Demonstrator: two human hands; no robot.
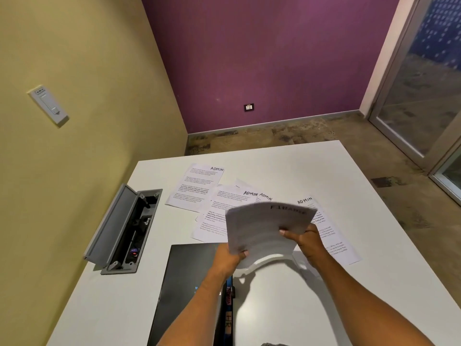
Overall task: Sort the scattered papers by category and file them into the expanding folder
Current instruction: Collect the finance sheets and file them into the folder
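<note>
Both hands, left hand [230, 257] and right hand [305, 239], have fingers pinching a blurred FINANCE-headed sheaf [268, 224] above the dark expanding folder [189, 283] on the bench [349, 308], so filing it looks next, with ADMIN sheets [197, 186] still scattered.

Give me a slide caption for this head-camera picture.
Both hands hold a blurred sheet stack above the dark expanding folder; ADMIN papers lie scattered beyond.
</note>
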